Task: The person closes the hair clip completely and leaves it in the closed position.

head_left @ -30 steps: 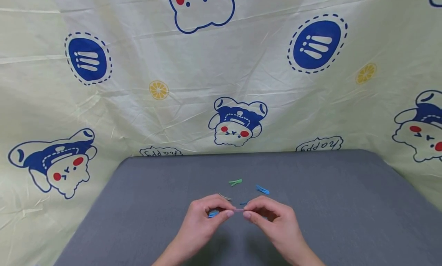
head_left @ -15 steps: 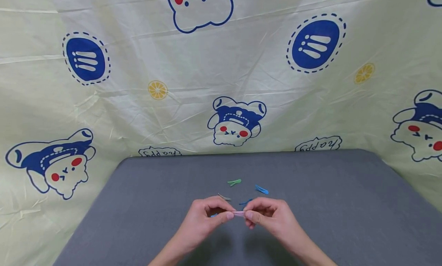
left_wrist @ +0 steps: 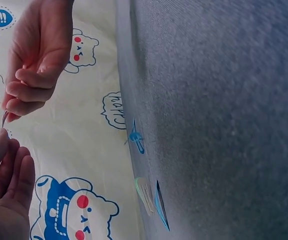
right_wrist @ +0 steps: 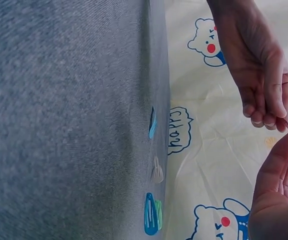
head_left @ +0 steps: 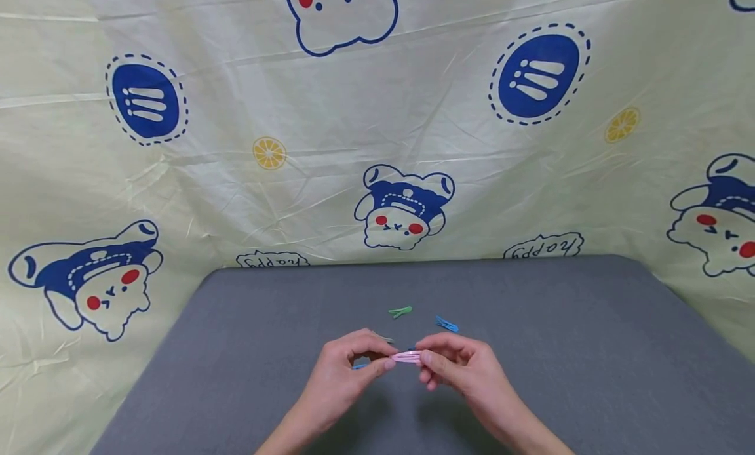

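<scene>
In the head view, a pink snap hair clip (head_left: 407, 356) is held level above the table between both hands. My left hand (head_left: 345, 373) pinches its left end between thumb and index finger. The other end sits between the thumb and index finger of my right hand (head_left: 472, 373), whose remaining fingers are curled below. Both wrist views show the clip nearly edge-on, largely covered by fingertips. Beyond the hands lie a green hair clip (head_left: 400, 311) and a blue hair clip (head_left: 447, 324). Another blue hair clip (head_left: 360, 366) shows partly behind my left fingers.
A beige hair clip (right_wrist: 157, 171) lies on the grey table (head_left: 265, 350), mostly hidden by the left hand in the head view. A dark blue clip (head_left: 412, 349) peeks out behind the right fingertips. A printed cream cloth (head_left: 330, 114) hangs behind the table.
The pink hair clip has turned from edge-on to showing its broad face and slotted outline. Both hands keep their pinch, with small shifts; the right hand's lower fingers have come into sight.
</scene>
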Motion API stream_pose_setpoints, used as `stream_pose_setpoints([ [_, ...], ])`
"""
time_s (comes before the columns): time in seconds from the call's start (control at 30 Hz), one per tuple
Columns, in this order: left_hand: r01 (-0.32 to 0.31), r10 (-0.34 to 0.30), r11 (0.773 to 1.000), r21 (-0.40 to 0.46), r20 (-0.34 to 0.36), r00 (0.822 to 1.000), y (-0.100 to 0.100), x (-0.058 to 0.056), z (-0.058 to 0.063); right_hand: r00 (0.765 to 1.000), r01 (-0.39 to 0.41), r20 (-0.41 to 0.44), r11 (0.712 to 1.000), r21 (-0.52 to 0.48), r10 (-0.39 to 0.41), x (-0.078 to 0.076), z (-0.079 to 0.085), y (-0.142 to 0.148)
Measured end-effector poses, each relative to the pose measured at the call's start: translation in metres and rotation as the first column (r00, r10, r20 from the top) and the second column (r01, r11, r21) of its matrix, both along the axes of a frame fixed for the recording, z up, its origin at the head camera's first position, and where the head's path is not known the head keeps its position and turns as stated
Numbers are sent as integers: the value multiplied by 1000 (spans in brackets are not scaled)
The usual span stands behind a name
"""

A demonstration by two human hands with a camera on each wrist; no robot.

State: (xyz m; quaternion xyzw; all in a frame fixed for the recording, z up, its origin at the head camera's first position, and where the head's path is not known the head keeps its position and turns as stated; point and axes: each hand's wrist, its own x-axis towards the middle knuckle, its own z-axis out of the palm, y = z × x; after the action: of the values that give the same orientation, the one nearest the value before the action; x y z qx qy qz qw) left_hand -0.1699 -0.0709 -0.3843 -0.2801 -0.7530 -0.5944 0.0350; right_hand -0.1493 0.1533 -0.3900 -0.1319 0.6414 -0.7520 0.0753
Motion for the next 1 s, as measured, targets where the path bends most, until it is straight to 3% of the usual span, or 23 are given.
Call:
stream_pose_setpoints([
  [0.17, -9, 9, 1000, -11, -35, 999, -2, -2, -4, 999, 31, 28, 999, 36, -32, -1, -3, -3],
  [0.53, -8, 8, 1000, -9, -22, 1000, -3, -7, -8, 996, 81, -59, 979, 188, -71, -1, -2, -4],
  [0.67, -22, 21, 1000, -18, -29, 999, -2, -7, -10, 993, 103, -87, 950, 293, -81, 0, 0, -5],
  [0.8, -40, 38, 998, -40, -67, 997, -1, -7, -14, 990, 127, -116, 903, 410, -87, 1, 3, -5],
  [0.9, -52, 44, 996, -72, -105, 994, 0, -8, -16, 981, 144, -182, 863, 485, -61, 1, 4, -4],
  [1.0, -44, 27, 993, -112, -148, 989, -1, -12, -16, 967, 158, -253, 840, 519, -26, -1, 4, -2],
])
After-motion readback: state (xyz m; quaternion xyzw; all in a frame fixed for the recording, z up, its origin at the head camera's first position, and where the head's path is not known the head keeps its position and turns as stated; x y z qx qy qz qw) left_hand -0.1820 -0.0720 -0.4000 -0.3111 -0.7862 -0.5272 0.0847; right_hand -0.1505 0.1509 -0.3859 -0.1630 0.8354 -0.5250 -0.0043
